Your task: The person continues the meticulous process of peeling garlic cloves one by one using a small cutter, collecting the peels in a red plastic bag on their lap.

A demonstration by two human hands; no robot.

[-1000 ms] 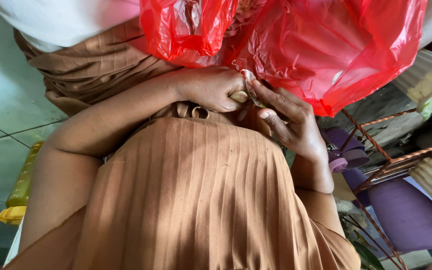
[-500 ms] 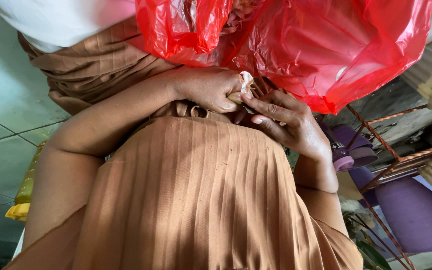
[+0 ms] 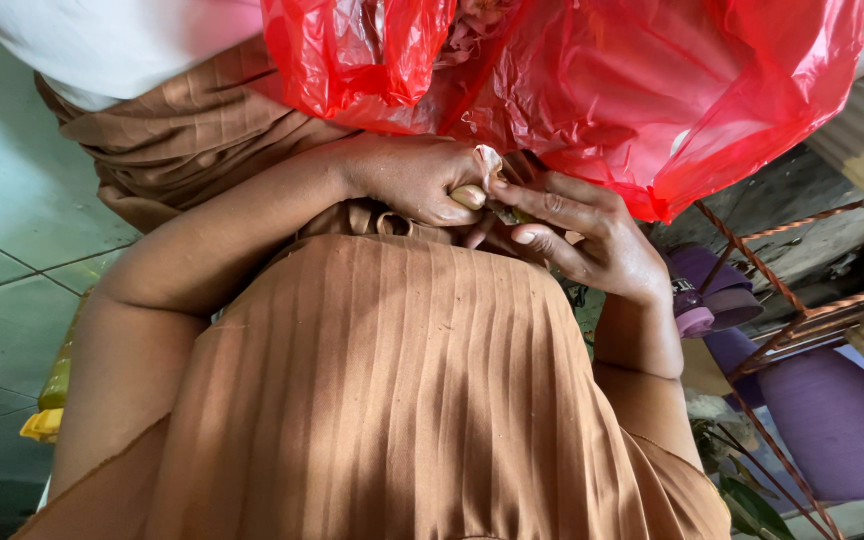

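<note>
Head view, red plastic bag (image 3: 652, 90) overhead, pleated brown cloth (image 3: 382, 400) blocking below, both hands' fingers (image 3: 542, 205) pinching small pale piece (image 3: 487, 165)

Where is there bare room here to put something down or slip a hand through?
The tiled floor on the left shows bare patches, bordered by the pleated brown dress and a yellow object. It is crowded around the left hand and right hand, pressed under the red plastic bag, and by the metal rack with purple things.

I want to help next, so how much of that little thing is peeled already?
A pale flap of skin already sticks up. In hand: the left hand grips the small pale piece while the right hand pinches it. Most is hidden by fingers, under the red plastic bag.
</note>
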